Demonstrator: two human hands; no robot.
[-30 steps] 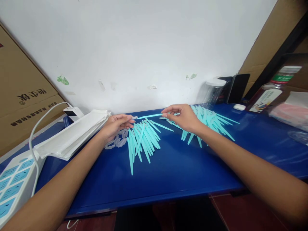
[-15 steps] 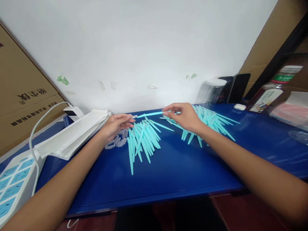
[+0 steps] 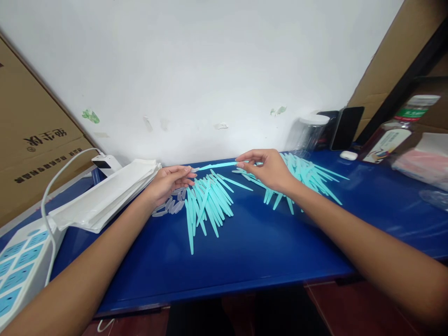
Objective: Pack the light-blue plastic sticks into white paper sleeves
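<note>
My left hand (image 3: 171, 183) pinches a small clear plastic cap (image 3: 196, 170) between thumb and fingers. Closed on the handle end of a turquoise eyebrow razor (image 3: 224, 164), my right hand (image 3: 266, 169) holds it level, its narrow tip pointing left at the cap. Tip and cap meet or nearly meet; I cannot tell how far one is inside the other. Below, between the hands, lies a fanned pile of turquoise razors (image 3: 212, 200). Several loose clear caps (image 3: 171, 205) lie under my left hand. A second razor pile (image 3: 304, 175) is partly hidden behind my right hand and forearm.
On the blue table (image 3: 245, 252), white paper sleeves (image 3: 108, 196) and a power strip (image 3: 21, 266) with a white cable lie left. At the back right stand a clear jar (image 3: 311, 133), a phone (image 3: 346, 128), a white earbud case (image 3: 349, 155) and a bottle (image 3: 392, 133).
The razor's tip has come slightly left, closer to the cap. Both hands keep almost the same place and grip; the piles lie as before.
</note>
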